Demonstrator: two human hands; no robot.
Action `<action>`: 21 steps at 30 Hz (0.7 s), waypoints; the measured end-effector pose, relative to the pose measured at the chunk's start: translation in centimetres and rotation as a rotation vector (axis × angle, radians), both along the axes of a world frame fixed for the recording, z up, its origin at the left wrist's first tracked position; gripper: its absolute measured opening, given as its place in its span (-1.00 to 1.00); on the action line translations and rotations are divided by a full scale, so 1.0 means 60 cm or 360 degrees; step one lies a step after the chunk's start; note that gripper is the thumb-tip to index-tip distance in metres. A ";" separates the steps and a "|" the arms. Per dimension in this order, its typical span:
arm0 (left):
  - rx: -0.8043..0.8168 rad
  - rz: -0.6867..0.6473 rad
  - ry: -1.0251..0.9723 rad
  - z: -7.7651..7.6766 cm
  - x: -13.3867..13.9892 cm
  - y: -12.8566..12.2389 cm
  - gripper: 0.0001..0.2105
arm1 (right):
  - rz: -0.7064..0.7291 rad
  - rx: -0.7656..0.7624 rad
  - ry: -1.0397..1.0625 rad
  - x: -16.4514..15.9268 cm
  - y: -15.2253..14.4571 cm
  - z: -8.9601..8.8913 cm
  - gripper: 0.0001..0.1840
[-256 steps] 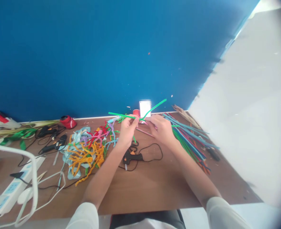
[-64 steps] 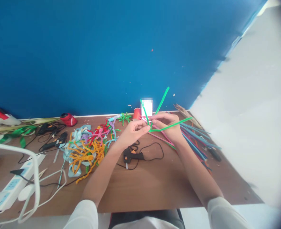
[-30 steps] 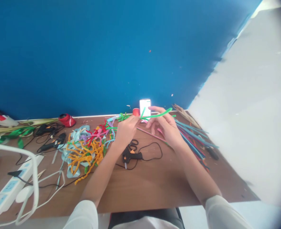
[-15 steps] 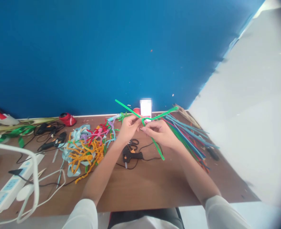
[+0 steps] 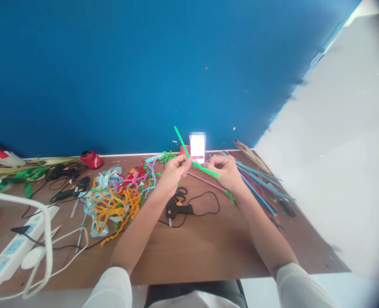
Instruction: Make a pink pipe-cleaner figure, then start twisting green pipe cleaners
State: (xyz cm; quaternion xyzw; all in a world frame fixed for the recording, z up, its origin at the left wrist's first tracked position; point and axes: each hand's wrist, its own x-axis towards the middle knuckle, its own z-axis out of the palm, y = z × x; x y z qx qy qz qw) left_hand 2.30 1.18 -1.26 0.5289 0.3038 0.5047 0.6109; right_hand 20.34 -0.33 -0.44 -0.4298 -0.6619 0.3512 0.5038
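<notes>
Green pipe cleaners (image 5: 182, 142) cross between my two hands above the table. My left hand (image 5: 175, 171) pinches them near the crossing, with one end sticking up toward the wall. My right hand (image 5: 227, 170) is closed, thumb against curled fingers, at the right side of the green strands. One strand, blurred, passes in front of it, and another green end (image 5: 230, 196) shows below that hand. A thin pink pipe cleaner (image 5: 208, 182) runs slantwise below the hands. Behind them a phone with a bright screen (image 5: 197, 149) stands upright by the wall.
A black glue gun (image 5: 178, 208) with its cord and black-handled scissors (image 5: 181, 193) lie below my hands. Orange pipe-cleaner pieces (image 5: 115, 207) are heaped at left. Blue pipe cleaners (image 5: 256, 171) lie at right. A white power strip (image 5: 22, 246) sits front left.
The upper left green end has swung more upright. The right-hand strand has dropped from pointing up right to slanting down right. My right hand has moved slightly right, with its fingers more curled.
</notes>
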 end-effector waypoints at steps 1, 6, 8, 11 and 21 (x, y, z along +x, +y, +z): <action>-0.0010 0.0026 -0.0020 0.001 0.001 -0.001 -0.60 | 0.0003 0.0010 0.0015 0.000 0.001 0.000 -0.57; -0.0177 0.0036 -0.0220 0.003 0.006 -0.006 -0.60 | 0.0062 0.0040 0.0031 -0.001 0.010 -0.011 -0.60; -0.0232 0.0033 -0.0265 0.003 0.007 -0.005 -0.60 | 0.0083 0.0058 0.0006 0.000 0.014 -0.015 -0.57; -0.0172 0.0108 -0.0181 0.002 0.008 -0.002 -0.63 | 0.0101 0.0134 -0.0234 0.005 0.015 -0.014 -0.55; 0.0047 0.0339 -0.0162 -0.018 0.020 0.007 -0.74 | -0.0335 0.0700 -0.1144 -0.009 0.007 -0.014 -0.73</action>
